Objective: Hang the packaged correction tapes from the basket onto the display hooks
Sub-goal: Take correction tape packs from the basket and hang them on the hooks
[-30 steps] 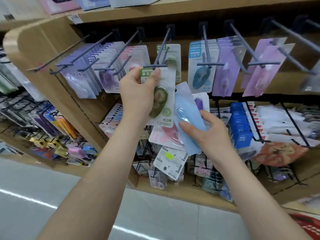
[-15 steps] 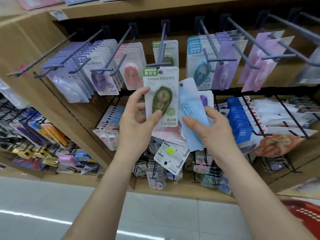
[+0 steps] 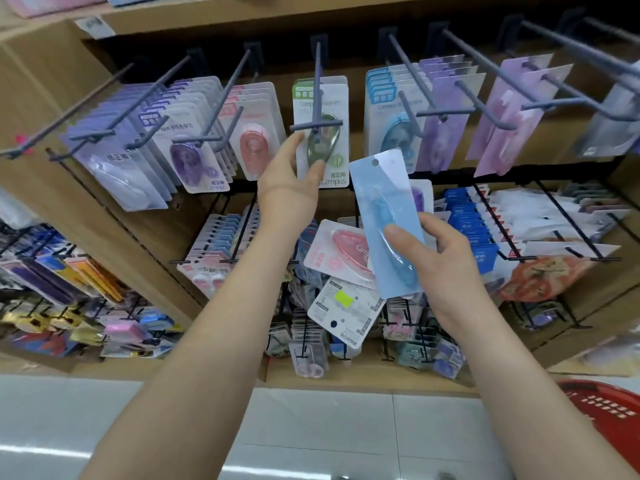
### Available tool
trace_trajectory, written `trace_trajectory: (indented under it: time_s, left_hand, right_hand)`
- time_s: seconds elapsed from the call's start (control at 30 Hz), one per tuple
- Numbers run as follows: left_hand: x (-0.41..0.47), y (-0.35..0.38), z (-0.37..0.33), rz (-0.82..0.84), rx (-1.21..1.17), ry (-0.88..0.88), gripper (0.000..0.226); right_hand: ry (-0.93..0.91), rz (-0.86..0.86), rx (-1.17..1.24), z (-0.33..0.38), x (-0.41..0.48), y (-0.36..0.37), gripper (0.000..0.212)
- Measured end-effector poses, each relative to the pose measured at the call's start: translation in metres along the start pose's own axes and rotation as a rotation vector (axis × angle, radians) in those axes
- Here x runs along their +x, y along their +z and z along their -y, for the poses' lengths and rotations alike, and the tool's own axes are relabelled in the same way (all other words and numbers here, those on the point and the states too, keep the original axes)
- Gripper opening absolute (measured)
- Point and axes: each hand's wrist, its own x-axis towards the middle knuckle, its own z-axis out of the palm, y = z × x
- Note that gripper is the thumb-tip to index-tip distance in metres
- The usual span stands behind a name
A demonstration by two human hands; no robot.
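Landmark: centre hook (image 3: pixel 317 91) in the top row of the wooden shelf (image 3: pixel 242 15). Left of it, hooks carry purple packs (image 3: pixel 194 157), then pink packs (image 3: pixel 252 140) just beside it. Left hand (image 3: pixel 291 181) is raised just below the hook's tip. Its grip is spread: the thumb tip rests on the front of the green pack (image 3: pixel 332 150) and the forefinger stands nearly straight at the pack's left edge. The green pack hangs on the centre hook, upright, well back from the tip. Below and right of the hook, the blue pack (image 3: pixel 384 220) is off any hook and tilted, punched hole uppermost. Right hand (image 3: pixel 446 258) pinches it, thumb on the front, fingers behind. A pink pack (image 3: pixel 332 254) and a stickered white pack (image 3: pixel 346 306) fan out beneath; cannot tell what holds them. Right of the hook hang light-blue packs (image 3: pixel 388 109) and lilac packs (image 3: pixel 502 116). Far below right, on the floor, sits the red basket (image 3: pixel 606 410).
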Motion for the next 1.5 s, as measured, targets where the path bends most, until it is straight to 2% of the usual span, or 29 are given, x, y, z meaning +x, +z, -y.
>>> trace_trajectory:
  time_s: [0.07,0.13,0.23,0.27,0.5,0.6,0.7,0.87,1.07,1.2,1.3,1.43,1.5]
  left_hand:
    - [-0.018,-0.007,0.000,-0.033,-0.005,0.023,0.038]
    - [-0.041,-0.011,-0.006,0.002,-0.153,0.036,0.024]
    - [-0.069,-0.009,-0.017,0.279,-0.445,-0.068,0.018]
    - [-0.074,-0.008,-0.018,0.322,-0.503,-0.094,0.017]
    - [-0.073,-0.004,-0.018,0.225,-0.628,-0.138,0.016]
    - [-0.075,-0.002,-0.030,0.267,-0.731,-0.210,0.007]
    - [-0.075,0.004,-0.041,0.304,-0.879,-0.271,0.011]
    - [-0.083,0.022,-0.054,0.307,-0.857,-0.222,0.014]
    - [-0.103,0.055,-0.077,0.364,-0.732,-0.170,0.020]
    - [-0.114,0.077,-0.097,0.442,-0.728,-0.069,0.012]
    - [-0.125,0.098,-0.118,0.437,-0.717,0.039,0.015]
    - [-0.134,0.132,-0.147,0.437,-0.689,0.094,0.021]
    - [-0.136,0.152,-0.159,0.442,-0.676,0.108,0.018]
  right_hand:
    - [-0.002,0.014,0.007,0.001,-0.003,0.001,0.028]
    - [-0.013,0.041,0.010,0.002,-0.004,0.002,0.029]
    - [-0.034,0.108,0.004,0.003,-0.005,0.006,0.030]
    - [-0.047,0.122,-0.011,0.002,-0.006,0.007,0.029]
    - [-0.076,0.167,-0.118,-0.004,-0.006,-0.003,0.022]
    - [-0.078,0.229,-0.172,-0.005,-0.010,-0.010,0.022]
    - [-0.106,0.185,-0.266,-0.015,-0.012,-0.021,0.020]
    - [-0.133,0.102,-0.330,-0.021,-0.016,-0.035,0.012]
    - [-0.133,0.021,-0.417,-0.030,-0.023,-0.070,0.021]
    - [-0.133,-0.091,-0.373,-0.040,-0.026,-0.098,0.039]
    - [-0.154,-0.161,-0.340,-0.034,-0.026,-0.118,0.038]
    - [-0.211,-0.207,-0.371,-0.030,-0.021,-0.152,0.056]
    - [-0.228,-0.242,-0.372,-0.027,-0.020,-0.170,0.058]
